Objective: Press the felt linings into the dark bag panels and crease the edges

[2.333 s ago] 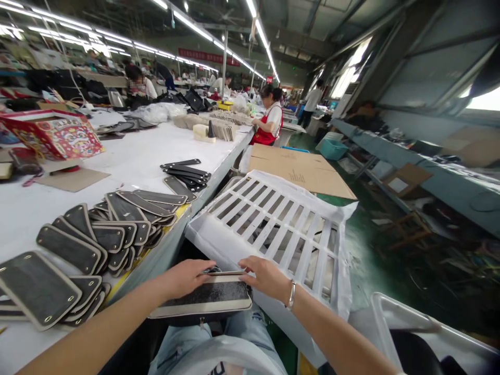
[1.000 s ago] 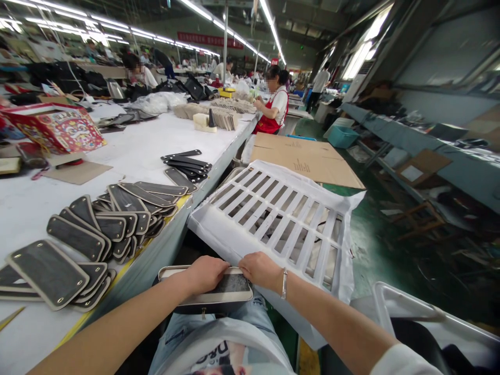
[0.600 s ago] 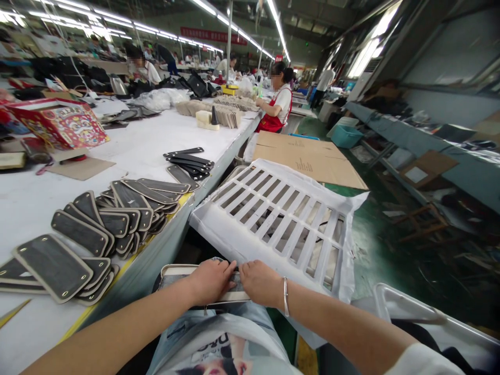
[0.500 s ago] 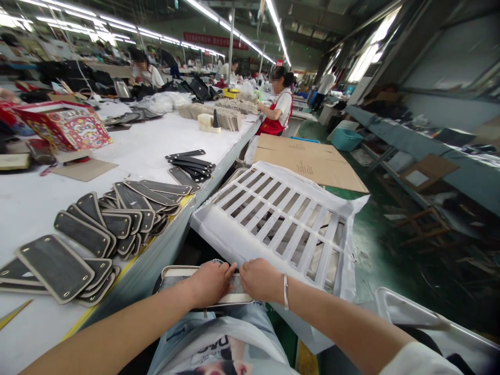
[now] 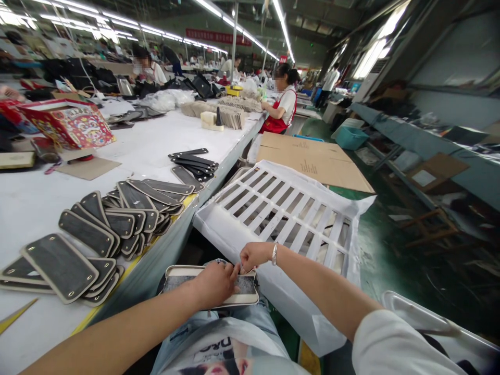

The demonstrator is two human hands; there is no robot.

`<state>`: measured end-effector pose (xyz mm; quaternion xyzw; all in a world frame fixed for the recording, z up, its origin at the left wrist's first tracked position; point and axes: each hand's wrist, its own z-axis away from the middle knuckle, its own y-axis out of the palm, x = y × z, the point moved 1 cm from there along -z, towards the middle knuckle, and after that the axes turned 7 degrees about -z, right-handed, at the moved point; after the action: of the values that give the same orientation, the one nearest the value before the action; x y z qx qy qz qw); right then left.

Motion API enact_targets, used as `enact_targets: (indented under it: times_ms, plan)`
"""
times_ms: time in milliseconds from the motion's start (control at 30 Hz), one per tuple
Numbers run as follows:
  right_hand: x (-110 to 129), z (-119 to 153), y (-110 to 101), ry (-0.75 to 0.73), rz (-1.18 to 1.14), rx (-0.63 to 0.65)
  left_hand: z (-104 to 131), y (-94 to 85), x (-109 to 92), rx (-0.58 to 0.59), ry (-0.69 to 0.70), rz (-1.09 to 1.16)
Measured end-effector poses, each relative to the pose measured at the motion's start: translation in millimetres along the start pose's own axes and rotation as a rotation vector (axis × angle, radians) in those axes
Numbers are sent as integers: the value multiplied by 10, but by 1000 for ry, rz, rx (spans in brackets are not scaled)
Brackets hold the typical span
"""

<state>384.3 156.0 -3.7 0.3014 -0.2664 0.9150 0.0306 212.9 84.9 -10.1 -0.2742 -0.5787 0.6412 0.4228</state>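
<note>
On my lap rests a small rectangular bag with pale piping round its edge and a grey, felt-like panel. My left hand lies across its middle, fingers curled onto the far edge. Close by, my right hand is pinched at that same edge, near the left fingertips. Whatever sits between the right fingers is too small or hidden to name. To the left on the table lies a heap of dark grey panels with pale borders and metal eyelets.
Black strips lie beyond the panels on the white table. Scissors or a pointed yellow tool lie near left. A slatted rack covered in white stands ahead, cardboard behind it. A co-worker sits farther along.
My right hand has lifted slightly up and to the right, its forearm swinging higher, and more of the bag's right end shows. My left hand stays on the bag.
</note>
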Motion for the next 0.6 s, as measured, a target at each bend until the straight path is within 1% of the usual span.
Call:
enact_targets:
  times_ms: [67, 167, 233, 300, 367, 433, 500, 600]
  plan:
    - [-82, -33, -4, -9, -97, 33, 22, -19, 119, 19, 4, 76]
    - [-186, -34, 19, -57, -181, 25, 133, -34, 423, 66, 12, 269]
    - [-230, -35, 49, -104, -252, 11, 236, -27, 628, 60, 9, 396]
    - [-242, -52, 86, -150, -358, 18, 322, -9, 766, 23, 18, 490]
    - [-221, -86, 127, -177, -463, 50, 372, 12, 817, -4, 33, 543]
    - [-175, -126, 162, -192, -511, 92, 390, 33, 808, -7, 37, 557]
    - [-118, -167, 186, -211, -509, 118, 392, 54, 774, -5, 40, 552]
    - [-33, -224, 199, -240, -445, 120, 389, 83, 731, -1, 62, 523]
